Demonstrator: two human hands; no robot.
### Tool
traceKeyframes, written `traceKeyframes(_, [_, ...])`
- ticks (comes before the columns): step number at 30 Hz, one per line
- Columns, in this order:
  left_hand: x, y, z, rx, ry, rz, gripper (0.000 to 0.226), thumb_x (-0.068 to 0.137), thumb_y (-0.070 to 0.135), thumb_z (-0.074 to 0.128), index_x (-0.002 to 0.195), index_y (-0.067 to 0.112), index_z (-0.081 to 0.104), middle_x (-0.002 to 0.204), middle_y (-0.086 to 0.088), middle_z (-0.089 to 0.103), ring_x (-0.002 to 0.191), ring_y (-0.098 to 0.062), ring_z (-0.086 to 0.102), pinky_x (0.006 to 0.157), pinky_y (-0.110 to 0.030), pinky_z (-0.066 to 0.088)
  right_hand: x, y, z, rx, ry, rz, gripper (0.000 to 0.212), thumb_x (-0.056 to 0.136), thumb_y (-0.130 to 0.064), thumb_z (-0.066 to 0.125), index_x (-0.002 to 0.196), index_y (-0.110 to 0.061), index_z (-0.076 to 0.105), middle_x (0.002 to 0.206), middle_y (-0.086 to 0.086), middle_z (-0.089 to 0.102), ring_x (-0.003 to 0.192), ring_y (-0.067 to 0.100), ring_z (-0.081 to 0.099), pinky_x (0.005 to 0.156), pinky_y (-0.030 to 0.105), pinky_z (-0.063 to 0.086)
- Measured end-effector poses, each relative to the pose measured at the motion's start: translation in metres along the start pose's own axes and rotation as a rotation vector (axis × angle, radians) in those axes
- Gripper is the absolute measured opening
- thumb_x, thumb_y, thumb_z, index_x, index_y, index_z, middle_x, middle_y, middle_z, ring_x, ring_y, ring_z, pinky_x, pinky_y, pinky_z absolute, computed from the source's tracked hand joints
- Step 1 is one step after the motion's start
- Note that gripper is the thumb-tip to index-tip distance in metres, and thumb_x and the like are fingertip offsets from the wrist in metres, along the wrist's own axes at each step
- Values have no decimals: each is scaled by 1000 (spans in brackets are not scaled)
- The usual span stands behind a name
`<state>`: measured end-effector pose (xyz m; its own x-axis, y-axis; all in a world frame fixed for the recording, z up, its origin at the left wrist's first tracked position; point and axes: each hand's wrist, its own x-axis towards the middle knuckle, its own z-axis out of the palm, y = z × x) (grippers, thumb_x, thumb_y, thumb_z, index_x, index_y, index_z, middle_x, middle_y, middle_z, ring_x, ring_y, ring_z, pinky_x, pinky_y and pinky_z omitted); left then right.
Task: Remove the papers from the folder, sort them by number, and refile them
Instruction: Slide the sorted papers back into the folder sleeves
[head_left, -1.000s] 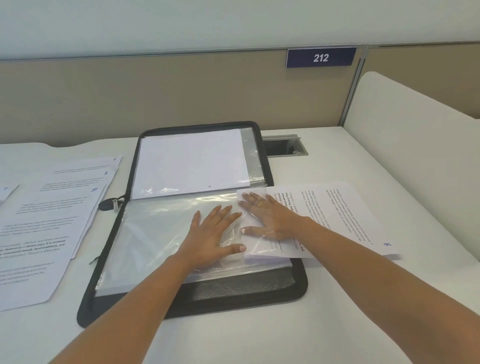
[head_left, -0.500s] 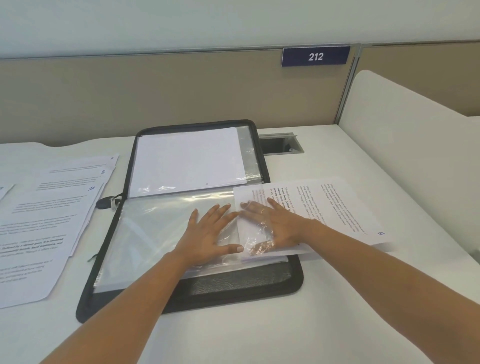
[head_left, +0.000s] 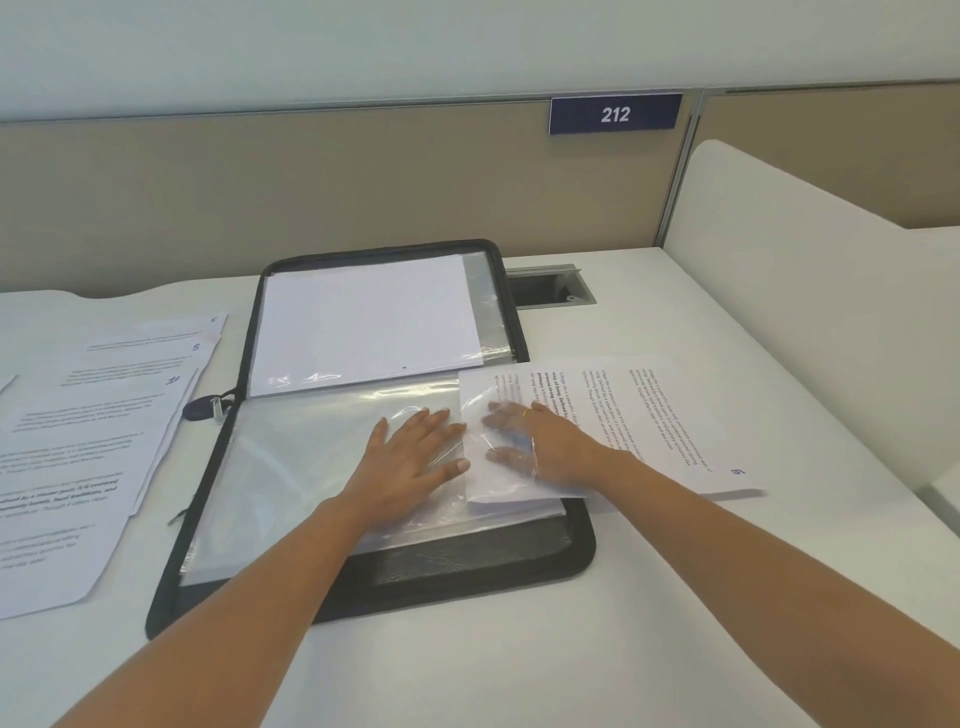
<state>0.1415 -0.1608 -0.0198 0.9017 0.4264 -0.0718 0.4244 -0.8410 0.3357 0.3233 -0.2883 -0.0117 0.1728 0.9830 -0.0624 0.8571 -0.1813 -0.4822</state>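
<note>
A black zip folder (head_left: 467, 571) lies open on the white desk. Its far half holds a blank white page (head_left: 363, 327) in a sleeve. A clear plastic sleeve (head_left: 311, 457) covers the near half. My left hand (head_left: 410, 462) lies flat on that sleeve, fingers spread. A printed sheet marked 5 (head_left: 649, 415) sticks out to the right, its left end inside the sleeve. My right hand (head_left: 556, 447) rests flat on this sheet, with its fingertips under the plastic.
Several loose numbered papers (head_left: 78, 441) are fanned out on the desk to the left of the folder. The folder's zip pull (head_left: 205, 408) lies beside them. A cable port (head_left: 550, 286) opens behind the folder. A white divider (head_left: 805, 286) rises on the right.
The printed sheet has slid slightly left, further into the sleeve, under my right hand. My left hand has stayed flat on the sleeve.
</note>
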Motion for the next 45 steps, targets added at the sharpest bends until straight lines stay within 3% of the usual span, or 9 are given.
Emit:
traceKeyframes(6, [3, 6, -4, -35, 40, -4, 114, 53, 92, -15, 145, 38, 26, 157, 14, 13, 144, -6, 6, 115, -45, -4, 4, -5, 3, 165, -42, -15, 43, 98, -28, 47, 139, -16, 44, 151, 0, 35, 140, 13, 29, 118, 31, 14])
traceKeyframes(9, [5, 13, -6, -54, 37, 32, 103, 63, 90, -7, 144, 37, 28, 156, 13, 14, 145, -6, 7, 117, -44, -3, -3, 4, -3, 289, 193, 132, 28, 95, -17, 52, 121, -18, 62, 132, 1, 57, 123, 18, 51, 102, 23, 34])
traceKeyframes(13, [8, 26, -6, -3, -60, 94, 67, 87, 65, 23, 147, 33, 23, 158, 10, 8, 145, -8, 2, 118, -41, -5, -22, 31, -23, 213, 584, 422, 20, 91, -14, 55, 105, -14, 69, 119, 3, 64, 105, 22, 60, 83, 19, 37])
traceKeyframes(16, [9, 32, 2, 57, -127, 122, 76, 80, 67, 21, 148, 34, 16, 158, 10, 2, 146, -10, -4, 117, -43, -7, -37, 56, -33, 187, 714, 637, 22, 89, -11, 56, 108, -11, 66, 121, 9, 61, 114, 26, 53, 91, 29, 39])
traceKeyframes(20, [11, 36, 11, 125, -139, 106, 92, 73, 85, 10, 149, 35, 9, 159, 9, -2, 145, -11, -8, 116, -46, -9, -55, 75, -38, 75, 636, 902, 40, 89, -27, 57, 126, -13, 54, 131, 12, 51, 126, 31, 40, 101, 40, 33])
traceKeyframes(24, [10, 42, 13, 148, -128, 86, 75, 88, 71, 24, 150, 34, 7, 159, 8, -4, 145, -12, -9, 115, -46, -10, -61, 79, -40, 13, 592, 1014, 50, 88, -35, 56, 131, -12, 46, 131, 13, 48, 125, 31, 37, 100, 40, 30])
traceKeyframes(33, [9, 45, 12, 155, -124, 78, 124, 44, 96, -14, 150, 35, 4, 158, 9, -7, 145, -11, -10, 115, -45, -11, -50, 68, -45, 318, 658, 940, 37, 91, -15, 49, 128, -13, 51, 128, 6, 58, 123, 28, 47, 103, 37, 35])
traceKeyframes(42, [10, 47, 13, 126, -117, 67, 125, 42, 95, -17, 150, 35, 2, 158, 10, -8, 145, -10, -11, 115, -45, -8, -40, 45, -32, 476, 648, 693, 23, 90, -8, 53, 106, -9, 69, 110, 9, 67, 102, 25, 61, 85, 26, 46])
traceKeyframes(45, [11, 47, 13, 123, -114, 64, 126, 41, 95, -17, 150, 34, 3, 158, 9, -7, 145, -11, -10, 115, -46, -8, -38, 39, -29, 593, 617, 648, 14, 85, -5, 60, 93, -9, 71, 101, 11, 70, 83, 23, 62, 85, 34, 53])
